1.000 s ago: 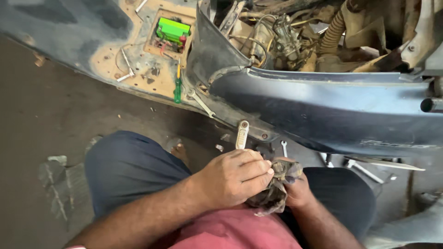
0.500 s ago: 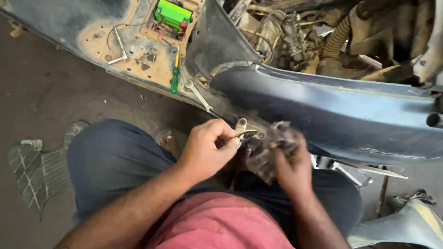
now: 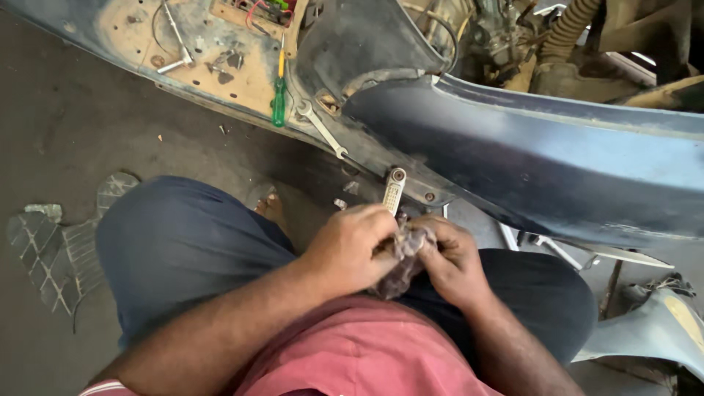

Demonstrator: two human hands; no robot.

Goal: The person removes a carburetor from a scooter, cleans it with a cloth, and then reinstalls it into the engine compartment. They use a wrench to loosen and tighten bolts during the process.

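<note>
While both hands press together over the lap, a dirty rag (image 3: 402, 253) sits bunched between them.

Left hand (image 3: 352, 248) and right hand (image 3: 455, 260) each close their grip on the rag, a crumpled wad with no clear long axis, sagging toward the red shirt (image 3: 359, 352). Just beyond stands a pale footrest (image 3: 394, 189), pointing away; a spanner (image 3: 320, 129) and green screwdriver (image 3: 279, 95) lie on the scooter floorboard (image 3: 220, 73), nothing between.

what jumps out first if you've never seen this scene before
Both hands meet at the centre: the left hand and right hand clutch a dirty crumpled rag over the lap. Above them stretches a stripped scooter's dark blue body panel, its engine parts exposed at top right. On the worn footboard at upper left lie a green-handled screwdriver and a spanner.
</note>
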